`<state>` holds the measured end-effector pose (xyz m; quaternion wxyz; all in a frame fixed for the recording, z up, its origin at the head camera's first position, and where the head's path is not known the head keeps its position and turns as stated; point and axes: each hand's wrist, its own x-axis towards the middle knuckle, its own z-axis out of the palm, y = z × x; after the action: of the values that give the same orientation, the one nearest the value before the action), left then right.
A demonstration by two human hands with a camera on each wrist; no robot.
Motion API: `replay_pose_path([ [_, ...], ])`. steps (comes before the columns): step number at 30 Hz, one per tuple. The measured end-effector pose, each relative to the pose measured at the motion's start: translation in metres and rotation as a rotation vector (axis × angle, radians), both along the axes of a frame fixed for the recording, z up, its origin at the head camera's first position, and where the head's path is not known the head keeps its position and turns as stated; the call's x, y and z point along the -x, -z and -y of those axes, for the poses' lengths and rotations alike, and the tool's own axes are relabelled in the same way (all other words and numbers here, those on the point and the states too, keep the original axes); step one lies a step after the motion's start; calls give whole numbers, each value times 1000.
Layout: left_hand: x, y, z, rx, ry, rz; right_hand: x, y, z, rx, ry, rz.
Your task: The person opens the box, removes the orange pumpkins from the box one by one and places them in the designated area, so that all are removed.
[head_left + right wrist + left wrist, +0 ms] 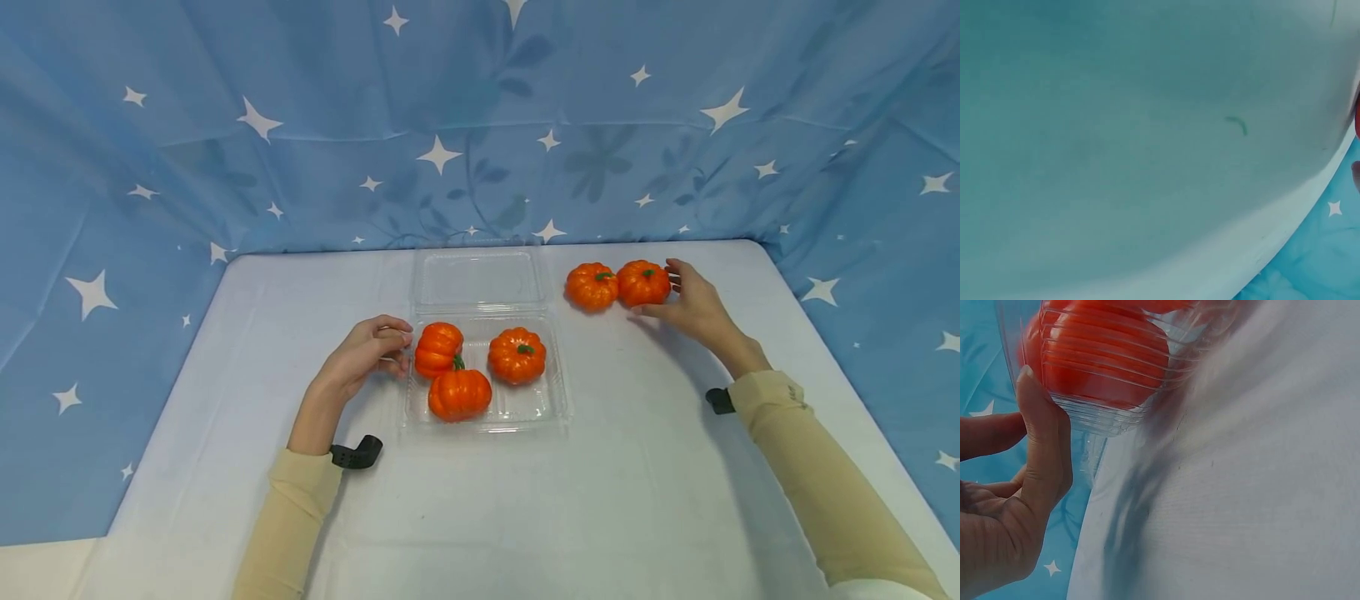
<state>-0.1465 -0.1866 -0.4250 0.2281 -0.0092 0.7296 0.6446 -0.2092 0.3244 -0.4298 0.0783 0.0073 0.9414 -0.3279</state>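
A clear plastic clamshell container (558,392) lies with its lid (480,279) folded back. Inside its base are an orange toy pumpkin (438,350) at the left, another pumpkin (460,395) at the front and a third pumpkin (518,356) at the right. Against the container's left side rests my left hand (367,350), fingers loosely bent; in the left wrist view a fingertip (1027,375) touches the clear wall. My right hand (690,304) is at the right side of a pumpkin (643,283) on the table, thumb and fingers spread apart. Beside that one sits another pumpkin (592,287).
A white cloth covers the table (525,508). Behind and beside it hangs a blue curtain (480,108) with white stars. The right wrist view shows mostly blurred cloth, with a bit of red at its right edge.
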Motion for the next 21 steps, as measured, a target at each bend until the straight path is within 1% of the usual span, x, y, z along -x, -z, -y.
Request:
replay_pose_path([
  [2,0,0,0,-2,-1,2,-3,-1,0,2,11,-6],
  [4,0,1,0,-4,-2,3,-6,-3,0,-1,25,-30],
  [11,0,0,0,-3,-9,1,-17,-10,1,-11,60,-189],
  [14,0,-1,0,1,-8,-5,-22,-15,3,-2,69,-222],
  [17,0,-1,0,4,-6,-4,-28,-19,6,7,75,-238],
  [21,-1,-1,-1,1,2,0,-38,-23,12,18,69,-280],
])
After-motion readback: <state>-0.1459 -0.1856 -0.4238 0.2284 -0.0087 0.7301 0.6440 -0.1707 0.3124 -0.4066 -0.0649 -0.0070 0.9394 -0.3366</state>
